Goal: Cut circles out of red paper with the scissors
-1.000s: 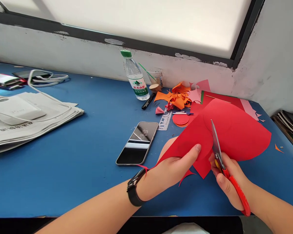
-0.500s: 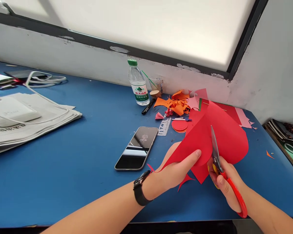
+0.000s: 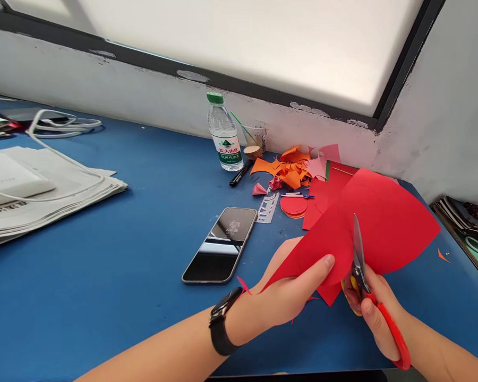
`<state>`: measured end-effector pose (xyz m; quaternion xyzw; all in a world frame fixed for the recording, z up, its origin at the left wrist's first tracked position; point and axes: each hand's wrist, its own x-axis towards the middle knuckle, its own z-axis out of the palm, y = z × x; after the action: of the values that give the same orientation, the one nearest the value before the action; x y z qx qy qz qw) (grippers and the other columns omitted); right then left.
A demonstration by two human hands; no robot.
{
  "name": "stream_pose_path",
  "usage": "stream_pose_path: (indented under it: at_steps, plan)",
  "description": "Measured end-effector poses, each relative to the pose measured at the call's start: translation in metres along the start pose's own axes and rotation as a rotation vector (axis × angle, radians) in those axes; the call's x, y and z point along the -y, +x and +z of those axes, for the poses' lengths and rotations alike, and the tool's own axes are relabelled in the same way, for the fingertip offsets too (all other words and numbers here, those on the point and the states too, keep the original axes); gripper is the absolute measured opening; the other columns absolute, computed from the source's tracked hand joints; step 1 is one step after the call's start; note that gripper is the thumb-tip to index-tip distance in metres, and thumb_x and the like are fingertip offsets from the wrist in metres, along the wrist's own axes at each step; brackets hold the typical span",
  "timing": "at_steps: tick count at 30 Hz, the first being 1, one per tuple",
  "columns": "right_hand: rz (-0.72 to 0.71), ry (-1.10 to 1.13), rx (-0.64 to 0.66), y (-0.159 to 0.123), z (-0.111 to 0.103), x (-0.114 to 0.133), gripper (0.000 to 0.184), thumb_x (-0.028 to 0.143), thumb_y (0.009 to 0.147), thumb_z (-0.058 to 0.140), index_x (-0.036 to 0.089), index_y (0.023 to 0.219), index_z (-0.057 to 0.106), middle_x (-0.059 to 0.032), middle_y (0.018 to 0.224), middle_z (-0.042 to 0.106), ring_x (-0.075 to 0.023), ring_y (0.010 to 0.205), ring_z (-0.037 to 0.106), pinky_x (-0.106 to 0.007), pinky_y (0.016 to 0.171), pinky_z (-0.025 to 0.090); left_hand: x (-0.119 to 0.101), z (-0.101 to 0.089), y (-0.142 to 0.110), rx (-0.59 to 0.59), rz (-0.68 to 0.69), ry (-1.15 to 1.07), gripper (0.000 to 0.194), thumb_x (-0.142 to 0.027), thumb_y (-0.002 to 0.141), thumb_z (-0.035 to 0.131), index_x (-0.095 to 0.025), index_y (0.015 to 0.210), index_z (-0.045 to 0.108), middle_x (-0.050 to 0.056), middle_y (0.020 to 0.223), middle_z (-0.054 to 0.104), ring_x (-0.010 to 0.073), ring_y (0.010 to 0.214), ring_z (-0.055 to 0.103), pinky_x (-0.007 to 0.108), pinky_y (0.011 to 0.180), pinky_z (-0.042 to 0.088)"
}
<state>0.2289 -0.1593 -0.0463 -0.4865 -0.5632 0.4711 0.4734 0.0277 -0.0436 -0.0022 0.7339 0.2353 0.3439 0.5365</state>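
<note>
A large sheet of red paper (image 3: pixel 394 223) is pinched in my left hand (image 3: pixel 290 294), thumb on top and the fingers hidden underneath. A black watch band circles that wrist. My right hand (image 3: pixel 376 313) grips scissors (image 3: pixel 359 254) with red and yellow handles. One blade shows above the paper, pointing away from me; the other is hidden below it. The cut follows a curved edge just right of my left thumb. A thin red paper strip (image 3: pixel 244 285) curls by my left wrist. Small red scraps lie partly hidden under my hands.
Left of my hands lies a phone (image 3: pixel 221 246). Behind stand a water bottle (image 3: pixel 225 135) and a cup (image 3: pixel 258 137), near a black marker (image 3: pixel 241 174), orange paper scraps (image 3: pixel 292 172), a stencil ruler (image 3: pixel 267 207) and red paper circles (image 3: pixel 293 206). Newspapers (image 3: pixel 83 193) lie far left.
The right part of the red sheet folded inward, then spread out to the right again. The scissors stay at the curved cut in my right hand; my left hand keeps its hold.
</note>
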Motion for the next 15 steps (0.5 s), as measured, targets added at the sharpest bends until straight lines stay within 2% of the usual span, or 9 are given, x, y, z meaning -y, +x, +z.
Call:
stream_pose_path:
  at_steps: [5,10,15]
  plan:
    - [-0.017,-0.008,0.001,0.0011,0.0007,0.0012,0.067,0.089,0.097,0.065,0.039,0.142,0.069,0.0041,0.086,0.039,-0.0167,0.065,0.025,-0.035,0.063,0.039,0.0038,0.0021,-0.0035,0.036,-0.039,-0.07,0.033,-0.042,0.107,0.058,-0.018,0.09,0.074,0.006,0.085,0.078,0.0207,0.077,0.068,0.032,0.075,0.06]
    - [-0.034,-0.03,0.002,0.0007,0.0013,-0.0012,0.067,0.088,0.099,0.062,0.04,0.146,0.065,0.0051,0.082,0.036,-0.0172,0.064,0.024,-0.035,0.061,0.036,0.0004,0.001,-0.0013,0.015,-0.024,-0.074,0.031,-0.039,0.106,0.06,-0.019,0.086,0.071,0.004,0.081,0.076,0.0187,0.071,0.064,0.03,0.07,0.057]
    - [-0.023,-0.077,0.011,-0.0017,-0.0044,-0.0063,0.063,0.089,0.099,0.061,0.035,0.132,0.066,0.0042,0.084,0.04,-0.0179,0.065,0.029,-0.035,0.06,0.035,-0.0015,0.0012,-0.0009,0.009,-0.014,-0.086,0.031,-0.041,0.106,0.061,-0.02,0.085,0.07,0.005,0.078,0.074,0.0188,0.07,0.064,0.028,0.068,0.057]
